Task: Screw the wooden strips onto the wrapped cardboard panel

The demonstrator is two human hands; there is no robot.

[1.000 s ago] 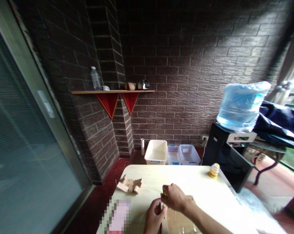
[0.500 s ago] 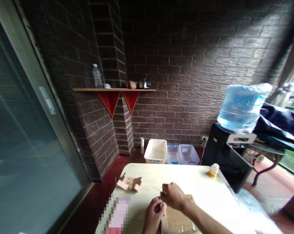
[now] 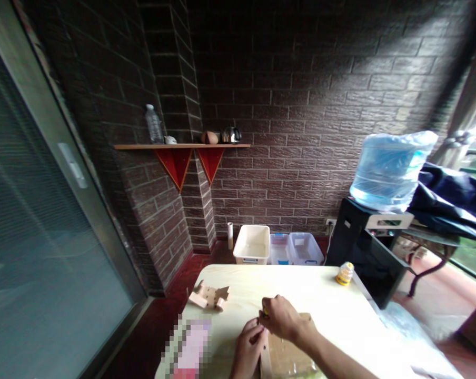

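My right hand (image 3: 280,317) is closed around a small tool with a yellow and black handle (image 3: 265,311), held above the table. Just below and left of it, my left hand (image 3: 250,342) pinches at the end of a narrow wooden strip (image 3: 265,363); the fingertips of both hands nearly meet there. Beside the strip, partly under my right forearm, lies a flat brown board or packet (image 3: 287,358) with shiny clear film on it. A light wooden assembly with holes and raised side pieces (image 3: 210,296) rests at the table's far left.
On the pale table (image 3: 246,279) stand a yellow-and-clear bottle (image 3: 345,274) at the back right and a blurred pink item (image 3: 192,347) at the left. Beyond its far edge are a cream bin (image 3: 252,243) and clear bins (image 3: 305,249). A water dispenser (image 3: 352,237) stands right.
The view has shifted very slightly. Both hands stay at the same spot, with my right hand turned a little around the tool.
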